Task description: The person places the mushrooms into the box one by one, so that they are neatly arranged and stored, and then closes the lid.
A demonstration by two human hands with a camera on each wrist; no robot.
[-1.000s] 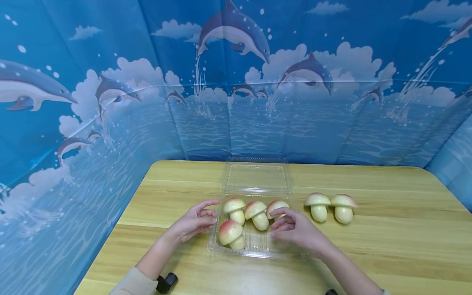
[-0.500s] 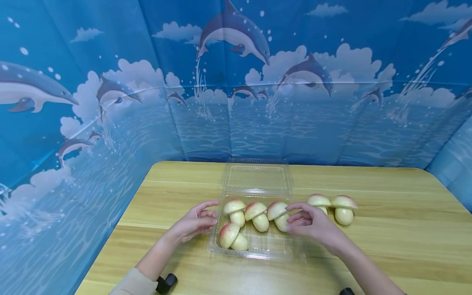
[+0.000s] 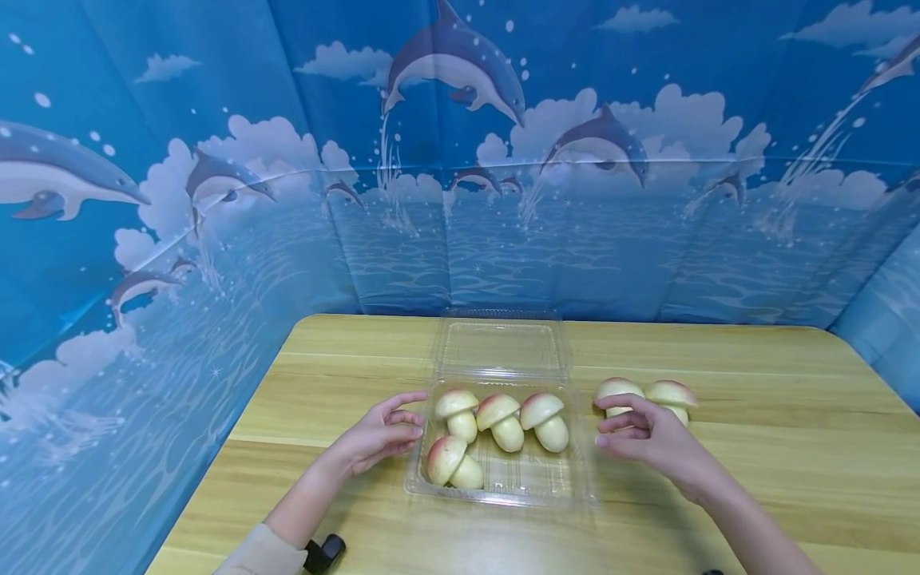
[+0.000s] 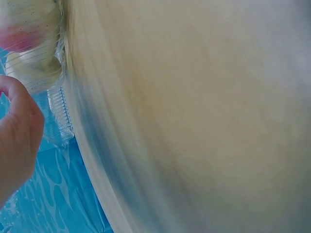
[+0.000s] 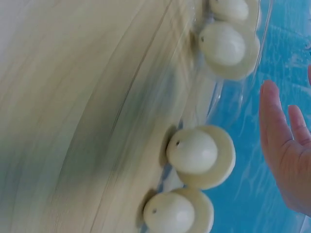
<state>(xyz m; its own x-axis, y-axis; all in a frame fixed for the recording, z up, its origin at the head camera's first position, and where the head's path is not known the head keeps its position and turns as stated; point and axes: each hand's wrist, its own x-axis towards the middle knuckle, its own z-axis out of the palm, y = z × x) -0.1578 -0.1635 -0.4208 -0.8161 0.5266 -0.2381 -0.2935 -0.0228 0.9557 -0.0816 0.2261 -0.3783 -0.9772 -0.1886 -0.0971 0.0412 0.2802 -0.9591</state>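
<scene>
A clear plastic clamshell box (image 3: pixel 528 477) lies open on the table, its lid (image 3: pixel 501 347) folded back. Inside are several mushroom-shaped pieces with pink-tinged caps: three in the back row, such as the right one (image 3: pixel 552 431), and a tilted front-left one (image 3: pixel 467 473). At the box's left wall, my left hand (image 3: pixel 381 433) has loosely bent fingers, the index tip at the rim. Right of the box, my right hand (image 3: pixel 650 439) hovers with nothing in it. It partly covers two loose mushroom-shaped pieces, the left (image 3: pixel 618 389) and the right (image 3: pixel 672 391); both show in the right wrist view.
A wood-grain table (image 3: pixel 776 463) carries everything. Behind it and to the left hangs a blue dolphin-print curtain (image 3: pixel 489 247). A black device (image 3: pixel 326 553) sits by the left wrist.
My right hand let go of the back-right mushroom-shaped piece in the box and moved right, toward the two loose ones. The front-left piece tipped slightly. My left hand stayed put.
</scene>
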